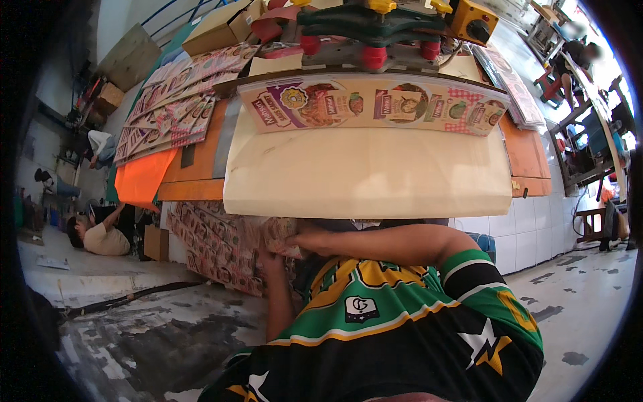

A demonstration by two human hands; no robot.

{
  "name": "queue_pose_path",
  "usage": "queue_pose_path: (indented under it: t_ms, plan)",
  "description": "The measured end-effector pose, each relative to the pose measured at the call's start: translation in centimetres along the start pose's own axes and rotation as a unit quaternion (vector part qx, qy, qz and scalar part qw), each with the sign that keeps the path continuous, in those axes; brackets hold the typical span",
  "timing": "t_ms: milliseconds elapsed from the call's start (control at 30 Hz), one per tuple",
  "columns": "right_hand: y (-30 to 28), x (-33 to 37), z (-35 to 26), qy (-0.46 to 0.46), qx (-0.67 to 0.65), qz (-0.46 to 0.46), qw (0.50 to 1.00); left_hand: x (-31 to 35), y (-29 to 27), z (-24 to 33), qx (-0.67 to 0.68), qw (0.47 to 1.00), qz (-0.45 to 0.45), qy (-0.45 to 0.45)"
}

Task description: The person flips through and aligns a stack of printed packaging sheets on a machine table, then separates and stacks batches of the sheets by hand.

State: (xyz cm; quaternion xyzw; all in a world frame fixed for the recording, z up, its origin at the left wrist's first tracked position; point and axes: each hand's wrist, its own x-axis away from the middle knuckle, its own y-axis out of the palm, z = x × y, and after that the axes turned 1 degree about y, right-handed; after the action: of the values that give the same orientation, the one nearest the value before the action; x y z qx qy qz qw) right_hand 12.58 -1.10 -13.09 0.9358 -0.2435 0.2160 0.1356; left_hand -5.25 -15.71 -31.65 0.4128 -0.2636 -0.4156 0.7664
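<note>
Below the front edge of the table, to the left of my lap, my left hand (270, 256) and my right hand (309, 240) are close together. Between them is a small, slightly blurred bundle of printed sheets (279, 234), and both hands are closed on it. My right forearm reaches across my body to it. Beside my left hand hangs a large expanse of printed sheeting (213, 244) with a repeating red and pink pattern. On the table, a long printed cardboard strip (375, 107) leans upright against the machine, with no hand on it.
A cream sheet (368, 171) covers the orange table (194, 174) in front of a green machine (372, 30) with red and yellow knobs. A yellow switch box (474, 23) stands right of it. Printed sheets (177, 100) and an orange sheet (144, 177) lie left. Another person (107, 234) sits far left.
</note>
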Motion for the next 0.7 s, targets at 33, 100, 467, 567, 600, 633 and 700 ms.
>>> queue_pose_path:
  t_ms: [33, 100, 467, 567, 600, 633, 700]
  plan:
    - [-0.6, -0.7, 1.0, 0.002, 0.004, -0.002, 1.000, -0.6, 0.8, -0.3, 0.006, 0.998, 0.063, 0.000]
    - [-2.8, -1.3, 2.2, 0.006, -0.071, -0.084, 0.994, -1.8, 3.1, -0.3, 0.013, 0.983, 0.185, -0.005]
    - [-16.6, 11.9, 2.1, -0.028, -0.207, -0.115, 0.971, -0.3, -16.8, 19.9, -0.148, 0.832, 0.511, -0.159]
    - [-18.9, 15.1, 2.9, -0.040, -0.298, -0.028, 0.953, -2.2, -11.2, 20.1, -0.219, 0.837, 0.499, -0.059]
    - [-18.8, 15.8, 2.5, -0.048, -0.148, 0.031, 0.987, -0.9, -10.7, 21.5, -0.224, 0.837, 0.498, -0.034]
    - [-19.0, 16.5, 2.5, -0.060, 0.002, 0.094, 0.994, -0.3, -10.6, 22.6, -0.229, 0.841, 0.491, -0.012]
    - [-19.3, 17.2, 3.3, -0.066, 0.016, 0.133, 0.989, 1.0, -10.6, 23.5, -0.229, 0.849, 0.477, 0.021]
